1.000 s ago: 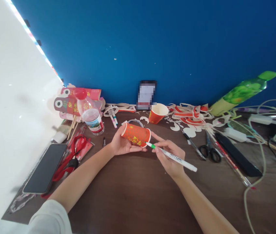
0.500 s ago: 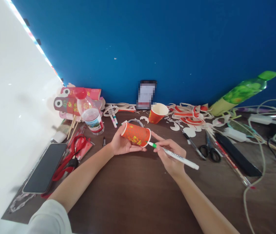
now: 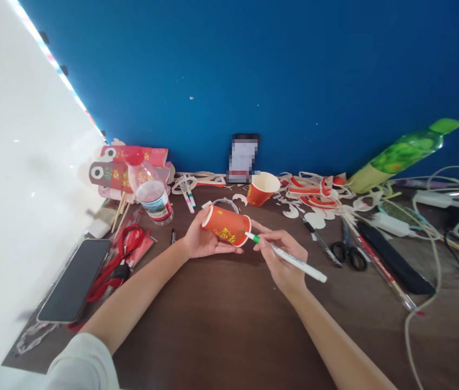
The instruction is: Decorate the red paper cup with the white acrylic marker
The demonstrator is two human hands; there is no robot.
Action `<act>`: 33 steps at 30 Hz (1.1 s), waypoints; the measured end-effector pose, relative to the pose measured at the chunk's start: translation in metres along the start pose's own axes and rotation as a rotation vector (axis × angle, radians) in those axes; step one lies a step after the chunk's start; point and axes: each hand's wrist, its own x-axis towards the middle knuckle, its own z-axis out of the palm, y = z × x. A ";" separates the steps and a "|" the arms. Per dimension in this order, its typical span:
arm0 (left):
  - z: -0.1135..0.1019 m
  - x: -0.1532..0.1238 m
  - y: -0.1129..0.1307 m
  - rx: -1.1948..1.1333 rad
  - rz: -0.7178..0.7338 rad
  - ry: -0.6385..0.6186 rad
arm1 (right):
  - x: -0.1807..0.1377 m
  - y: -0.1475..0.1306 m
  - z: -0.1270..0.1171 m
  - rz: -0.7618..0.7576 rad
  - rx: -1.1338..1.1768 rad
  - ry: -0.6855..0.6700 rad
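Note:
My left hand (image 3: 197, 238) is wrapped round a red paper cup (image 3: 225, 223) with yellow and green markings, lying on its side above the table. Its rim points right. Between the fingers of my right hand (image 3: 285, 260) is a white paint marker (image 3: 300, 262) with a green collar. The marker's green tip meets the cup's side near the rim, and one finger of this hand reaches behind the rim. Just beyond, a second red paper cup (image 3: 258, 194) stands upright with its white inside showing.
Left are a smartphone (image 3: 74, 279), red-handled scissors (image 3: 126, 244) and a plastic bottle (image 3: 154, 201). Cut paper strips (image 3: 314, 189), black scissors (image 3: 349, 252), a black pouch (image 3: 394, 257), a white cable (image 3: 438, 260) and a green bottle (image 3: 408, 151) lie right. Another phone (image 3: 243, 157) leans on the blue wall.
The marker and my right hand have shifted slightly left, bringing the tip further in from the rim along the cup's side. My left hand and the cup look nearly unmoved.

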 end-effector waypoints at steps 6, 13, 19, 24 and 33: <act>0.001 -0.001 -0.001 0.017 0.005 -0.030 | 0.002 0.006 -0.002 0.092 0.160 0.002; -0.002 0.000 -0.003 0.024 -0.021 -0.034 | -0.002 0.004 -0.004 0.035 0.077 -0.072; -0.008 0.001 -0.003 0.038 -0.103 -0.138 | -0.004 0.004 -0.005 0.001 0.036 -0.111; -0.013 0.002 -0.004 0.035 -0.164 -0.225 | -0.001 0.000 -0.007 0.059 0.074 -0.096; -0.010 0.002 -0.004 0.045 -0.141 -0.156 | -0.004 0.002 -0.006 0.068 0.037 -0.126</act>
